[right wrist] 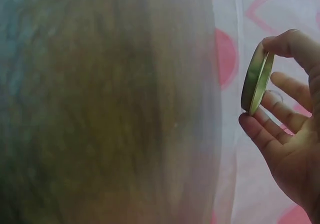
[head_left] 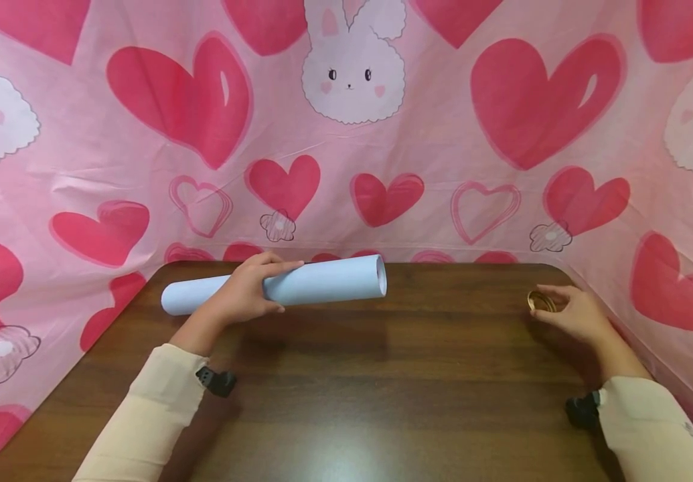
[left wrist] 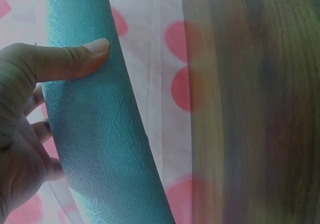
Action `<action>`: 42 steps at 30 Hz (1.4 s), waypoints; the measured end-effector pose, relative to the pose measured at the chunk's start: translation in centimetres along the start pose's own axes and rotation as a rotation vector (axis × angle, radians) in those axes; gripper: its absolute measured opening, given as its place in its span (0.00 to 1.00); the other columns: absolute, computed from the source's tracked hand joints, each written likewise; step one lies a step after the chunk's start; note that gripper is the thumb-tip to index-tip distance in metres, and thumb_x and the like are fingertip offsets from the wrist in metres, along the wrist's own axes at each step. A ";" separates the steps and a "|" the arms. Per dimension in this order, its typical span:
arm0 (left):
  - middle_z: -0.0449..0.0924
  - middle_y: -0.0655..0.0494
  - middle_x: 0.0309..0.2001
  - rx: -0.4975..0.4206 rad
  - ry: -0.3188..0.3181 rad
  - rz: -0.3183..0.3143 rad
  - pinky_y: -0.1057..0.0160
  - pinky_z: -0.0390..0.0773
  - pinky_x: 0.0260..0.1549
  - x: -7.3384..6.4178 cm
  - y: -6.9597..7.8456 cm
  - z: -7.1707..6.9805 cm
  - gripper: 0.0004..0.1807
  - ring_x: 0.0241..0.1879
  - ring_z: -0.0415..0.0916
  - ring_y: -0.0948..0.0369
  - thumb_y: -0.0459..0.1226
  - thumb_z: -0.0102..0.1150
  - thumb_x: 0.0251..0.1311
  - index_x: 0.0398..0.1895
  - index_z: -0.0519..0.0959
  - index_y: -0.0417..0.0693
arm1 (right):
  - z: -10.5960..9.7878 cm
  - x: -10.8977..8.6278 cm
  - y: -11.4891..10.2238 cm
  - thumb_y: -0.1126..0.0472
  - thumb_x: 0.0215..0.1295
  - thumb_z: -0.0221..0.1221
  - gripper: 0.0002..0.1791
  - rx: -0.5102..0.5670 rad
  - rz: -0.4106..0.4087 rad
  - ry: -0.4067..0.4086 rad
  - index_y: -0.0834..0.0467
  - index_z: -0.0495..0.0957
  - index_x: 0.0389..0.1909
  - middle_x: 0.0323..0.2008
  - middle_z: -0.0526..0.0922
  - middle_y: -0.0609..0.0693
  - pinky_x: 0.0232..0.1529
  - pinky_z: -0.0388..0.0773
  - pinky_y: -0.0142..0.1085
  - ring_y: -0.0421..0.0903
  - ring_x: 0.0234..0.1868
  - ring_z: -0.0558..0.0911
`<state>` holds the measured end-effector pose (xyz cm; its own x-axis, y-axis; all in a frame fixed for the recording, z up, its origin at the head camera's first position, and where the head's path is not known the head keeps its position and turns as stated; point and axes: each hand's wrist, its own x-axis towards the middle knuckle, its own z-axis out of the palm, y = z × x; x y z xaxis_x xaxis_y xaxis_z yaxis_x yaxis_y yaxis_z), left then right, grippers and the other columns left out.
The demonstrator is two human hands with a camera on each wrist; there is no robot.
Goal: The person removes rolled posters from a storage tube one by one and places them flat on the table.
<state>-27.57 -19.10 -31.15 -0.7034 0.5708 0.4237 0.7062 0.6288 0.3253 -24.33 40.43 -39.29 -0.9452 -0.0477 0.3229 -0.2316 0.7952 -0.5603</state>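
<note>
A long pale blue roll of textured paper [head_left: 328,280] is held above the far left part of the table, its hollow end facing right. My left hand [head_left: 250,288] grips it near the middle. In the left wrist view the thumb lies across the roll [left wrist: 100,129], with the other fingers partly hidden behind it. Over at the right, my right hand [head_left: 578,314] pinches shiny gold bangles [head_left: 540,302] between thumb and fingers. Seen from the right wrist, the bangles [right wrist: 257,78] stand nearly edge-on between the thumb tip and a fingertip.
The brown wooden table [head_left: 346,388] spreads below both hands. Behind it and along both sides hangs a pink curtain [head_left: 442,134] with hearts and rabbits, close to the table's edges. A black wrist camera [head_left: 216,381] sits at the left sleeve, another black camera [head_left: 584,410] at the right.
</note>
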 end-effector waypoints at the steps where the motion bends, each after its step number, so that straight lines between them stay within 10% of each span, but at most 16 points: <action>1: 0.76 0.53 0.49 -0.001 0.002 0.001 0.52 0.77 0.46 0.0 0.0 0.0 0.47 0.49 0.71 0.56 0.34 0.83 0.31 0.64 0.76 0.56 | 0.1 0.0 0.2 0.61 0.54 0.71 0.32 -0.014 0.011 -0.003 0.76 0.74 0.54 0.46 0.80 0.74 0.33 0.69 0.18 0.55 0.42 0.82; 13: 0.75 0.52 0.50 0.001 0.005 -0.021 0.50 0.76 0.46 -0.2 -0.2 -0.2 0.46 0.50 0.71 0.54 0.32 0.83 0.31 0.63 0.77 0.55 | -0.4 0.7 2.0 0.54 0.56 0.69 0.36 -0.134 0.135 -0.083 0.82 0.72 0.51 0.45 0.77 0.78 0.44 0.74 0.58 0.70 0.45 0.77; 32: 0.75 0.51 0.50 -0.014 0.005 -0.012 0.50 0.78 0.45 0.0 -0.2 0.2 0.46 0.49 0.71 0.54 0.32 0.83 0.31 0.63 0.77 0.54 | -0.8 0.8 2.6 0.50 0.55 0.69 0.39 -0.186 0.161 -0.150 0.80 0.71 0.53 0.43 0.79 0.76 0.46 0.73 0.59 0.69 0.43 0.77; 42: 0.76 0.49 0.58 0.005 -0.039 -0.044 0.45 0.76 0.48 0.1 0.4 0.2 0.46 0.55 0.70 0.50 0.34 0.82 0.34 0.65 0.76 0.57 | 0.4 2.0 -3.8 0.56 0.57 0.69 0.30 -0.113 -0.049 -0.014 0.72 0.75 0.55 0.50 0.75 0.73 0.50 0.69 0.62 0.68 0.49 0.75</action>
<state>-27.40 -18.67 -31.11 -0.7362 0.5628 0.3759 0.6744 0.6562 0.3385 -25.41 37.06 -36.87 -0.9368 -0.0962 0.3364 -0.2510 0.8546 -0.4546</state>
